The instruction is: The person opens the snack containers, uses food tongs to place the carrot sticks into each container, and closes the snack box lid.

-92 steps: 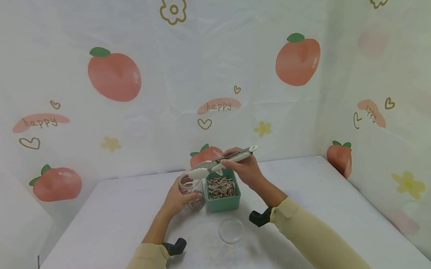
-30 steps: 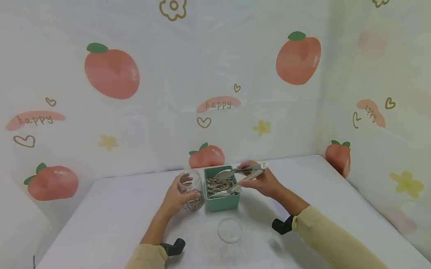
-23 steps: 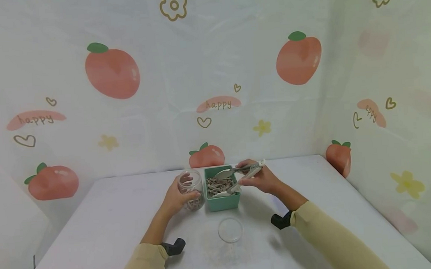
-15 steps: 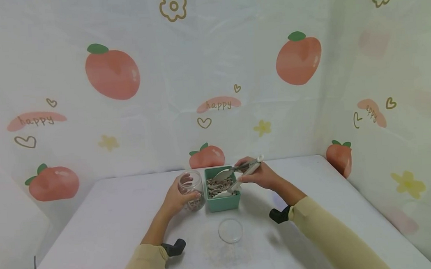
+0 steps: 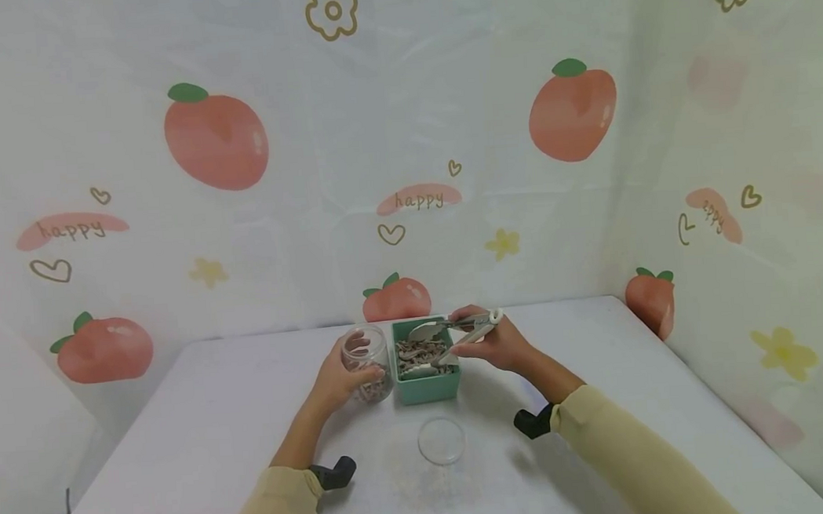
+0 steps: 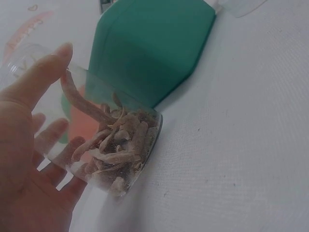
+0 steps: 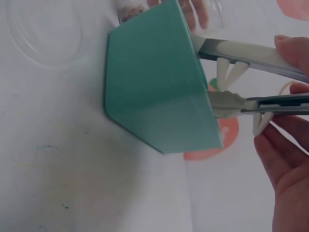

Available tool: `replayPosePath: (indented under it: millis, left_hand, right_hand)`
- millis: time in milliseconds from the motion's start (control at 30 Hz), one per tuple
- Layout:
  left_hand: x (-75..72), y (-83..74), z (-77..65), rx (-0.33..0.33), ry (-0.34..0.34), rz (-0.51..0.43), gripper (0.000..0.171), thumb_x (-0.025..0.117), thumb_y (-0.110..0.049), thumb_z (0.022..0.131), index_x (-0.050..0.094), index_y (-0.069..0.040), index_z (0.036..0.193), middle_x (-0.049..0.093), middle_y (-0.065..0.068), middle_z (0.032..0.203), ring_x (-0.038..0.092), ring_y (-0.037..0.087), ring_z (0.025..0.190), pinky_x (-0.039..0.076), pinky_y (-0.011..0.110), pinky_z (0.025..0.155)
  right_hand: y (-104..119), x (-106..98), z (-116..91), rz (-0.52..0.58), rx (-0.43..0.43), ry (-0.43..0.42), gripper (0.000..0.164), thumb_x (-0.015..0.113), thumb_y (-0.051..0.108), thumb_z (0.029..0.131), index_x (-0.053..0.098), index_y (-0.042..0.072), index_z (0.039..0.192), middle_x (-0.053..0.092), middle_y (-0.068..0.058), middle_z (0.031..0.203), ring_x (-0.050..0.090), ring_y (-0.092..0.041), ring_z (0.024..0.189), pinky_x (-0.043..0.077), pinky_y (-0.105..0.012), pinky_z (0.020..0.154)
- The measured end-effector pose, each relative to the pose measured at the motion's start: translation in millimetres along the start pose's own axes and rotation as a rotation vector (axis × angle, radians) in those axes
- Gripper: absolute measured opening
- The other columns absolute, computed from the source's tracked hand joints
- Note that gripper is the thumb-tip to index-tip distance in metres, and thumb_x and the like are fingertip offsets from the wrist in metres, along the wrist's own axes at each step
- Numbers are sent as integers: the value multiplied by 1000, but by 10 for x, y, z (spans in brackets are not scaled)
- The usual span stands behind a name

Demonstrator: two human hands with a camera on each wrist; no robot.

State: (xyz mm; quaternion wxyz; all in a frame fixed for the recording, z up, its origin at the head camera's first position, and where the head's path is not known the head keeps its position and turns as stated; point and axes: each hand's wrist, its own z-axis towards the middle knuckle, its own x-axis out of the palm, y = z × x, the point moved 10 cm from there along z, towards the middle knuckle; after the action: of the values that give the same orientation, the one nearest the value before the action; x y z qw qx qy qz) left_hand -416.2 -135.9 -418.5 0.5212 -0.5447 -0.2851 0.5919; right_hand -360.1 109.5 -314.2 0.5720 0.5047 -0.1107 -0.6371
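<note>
My left hand (image 5: pixel 335 378) grips a clear jar (image 5: pixel 378 355) from its left side, with the thumb in front. The jar stands uncovered; dried brownish strips (image 6: pixel 118 145) fill its lower part in the left wrist view. Right beside it is a green box (image 5: pixel 428 389) holding many more dried strips (image 5: pixel 419 354). From the box's right side, my right hand (image 5: pixel 496 344) holds white-and-metal tongs (image 7: pixel 258 54), thumb on one arm and fingers on the other. The tongs' arms are spread, their tips inside the box over the strips. In the right wrist view the box wall hides those tips.
A clear round lid (image 5: pixel 442 441) lies on the white tabletop (image 5: pixel 252 424) in front of the box. Behind the table hangs a pale backdrop (image 5: pixel 307 177) printed with fruit, flowers and words.
Three seconds ago the tongs were over the jar's mouth, arms close together. My right hand has since brought them right and down into the box and spread them. The left hand keeps its hold.
</note>
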Motion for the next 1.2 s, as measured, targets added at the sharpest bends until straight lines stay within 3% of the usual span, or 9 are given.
replayPosePath:
  millis: [300, 500, 633, 767, 1200]
  left_hand:
    - [-6, 8, -3, -2, -11, 11, 82, 85, -19, 75, 39, -8, 143, 52, 15, 136, 51, 31, 121, 41, 48, 102]
    - [-14, -25, -1, 17, -15, 27, 83, 84, -20, 76, 38, -6, 143, 53, 15, 135, 51, 33, 121, 40, 49, 102]
    - [-19, -19, 0, 15, -14, 29, 83, 85, -22, 76, 39, -7, 143, 53, 13, 135, 50, 32, 122, 40, 49, 102]
    - [-15, -4, 2, 8, -10, 26, 82, 85, -20, 76, 39, -7, 143, 52, 14, 136, 51, 32, 121, 40, 49, 102]
    - [-15, -14, -8, 5, -6, 22, 83, 85, -21, 76, 38, -6, 143, 52, 16, 137, 50, 33, 123, 39, 51, 103]
  right_hand:
    - [7, 18, -8, -62, -2, -28, 37, 75, 1, 83, 60, -7, 116, 60, -29, 120, 56, -47, 113, 51, -52, 86]
    - [-239, 37, 51, -31, 21, -52, 37, 75, 2, 83, 61, -9, 115, 61, -30, 116, 59, -47, 106, 51, -53, 82]
    - [-461, 50, 91, -35, 61, -91, 36, 77, 8, 83, 63, -4, 115, 64, -26, 110, 63, -35, 91, 51, -44, 71]
    - [-534, 62, 104, -42, 88, -118, 35, 78, 15, 84, 65, 2, 113, 67, -19, 105, 60, -22, 81, 49, -36, 65]
    - [-494, 40, 109, -88, 96, -200, 27, 80, 20, 82, 69, 8, 103, 69, -3, 87, 58, -16, 69, 49, -32, 59]
